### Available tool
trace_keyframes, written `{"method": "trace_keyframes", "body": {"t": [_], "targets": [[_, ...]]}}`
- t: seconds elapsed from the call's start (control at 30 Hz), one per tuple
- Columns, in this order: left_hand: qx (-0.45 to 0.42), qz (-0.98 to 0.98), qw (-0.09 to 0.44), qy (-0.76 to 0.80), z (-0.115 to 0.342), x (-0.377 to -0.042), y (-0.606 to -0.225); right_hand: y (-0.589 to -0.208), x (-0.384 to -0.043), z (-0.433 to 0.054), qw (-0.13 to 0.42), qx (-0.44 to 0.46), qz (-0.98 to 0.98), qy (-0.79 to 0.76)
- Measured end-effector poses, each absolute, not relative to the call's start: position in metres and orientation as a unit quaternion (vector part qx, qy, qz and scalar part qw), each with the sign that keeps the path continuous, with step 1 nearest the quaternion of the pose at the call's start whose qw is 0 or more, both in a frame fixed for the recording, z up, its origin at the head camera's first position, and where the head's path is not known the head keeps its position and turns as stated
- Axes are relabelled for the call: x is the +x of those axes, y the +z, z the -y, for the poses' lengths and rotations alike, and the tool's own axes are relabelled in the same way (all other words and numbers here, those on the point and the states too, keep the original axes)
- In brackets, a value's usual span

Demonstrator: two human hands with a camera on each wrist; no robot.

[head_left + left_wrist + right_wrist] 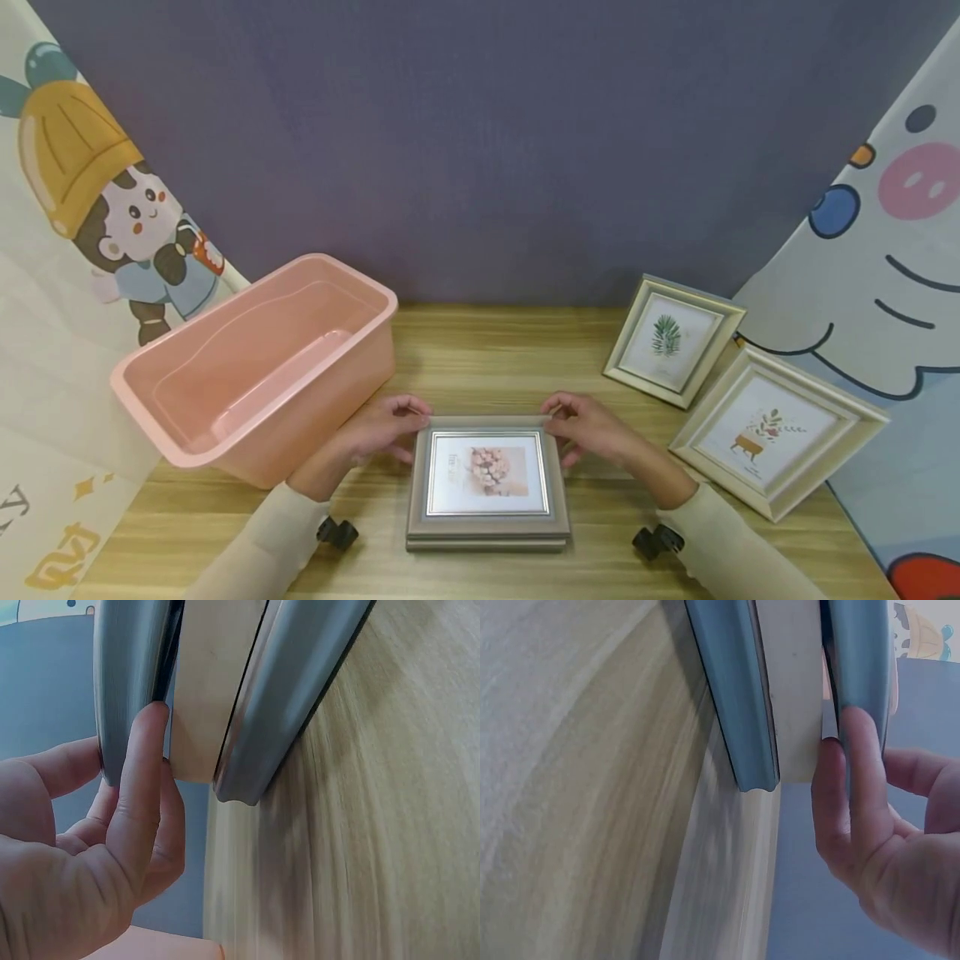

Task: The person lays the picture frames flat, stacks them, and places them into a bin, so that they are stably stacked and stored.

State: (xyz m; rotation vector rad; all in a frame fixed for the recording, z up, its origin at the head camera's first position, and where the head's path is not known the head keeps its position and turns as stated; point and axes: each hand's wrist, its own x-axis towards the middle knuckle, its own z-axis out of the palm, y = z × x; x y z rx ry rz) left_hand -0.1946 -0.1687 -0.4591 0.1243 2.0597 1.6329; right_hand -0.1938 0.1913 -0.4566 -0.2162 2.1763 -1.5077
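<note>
A grey-brown picture frame [487,471] with a flower photo lies face up in front of me. Its far left corner is pinched between the thumb and fingers of my left hand [378,431], while my right hand [588,429] pinches the far right corner. Both wrist views show fingertips under this frame's edge, with a narrow gap below it. Beneath comes a pale wood-coloured layer [214,690], then a grey moulded border [281,720] close to the table. Most of the lower part is hidden from above.
To the left on the wooden table [480,358] stands a pink plastic bin [330,392]. At the right, a frame with a green leaf print [666,335] and a larger cream frame with a plant print [765,433] stand propped up. A dark wall [495,167] rises behind.
</note>
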Motion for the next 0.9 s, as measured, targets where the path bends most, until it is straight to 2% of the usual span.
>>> {"method": "trace_keyframes", "body": {"t": [0.9], "targets": [[0.068, -0.797, 0.256, 0.542, 0.1662, -0.1972, -0.4546, -0.4555, -0.1887, -0.1888, 0.236, -0.085, -0.808, -0.534]]}}
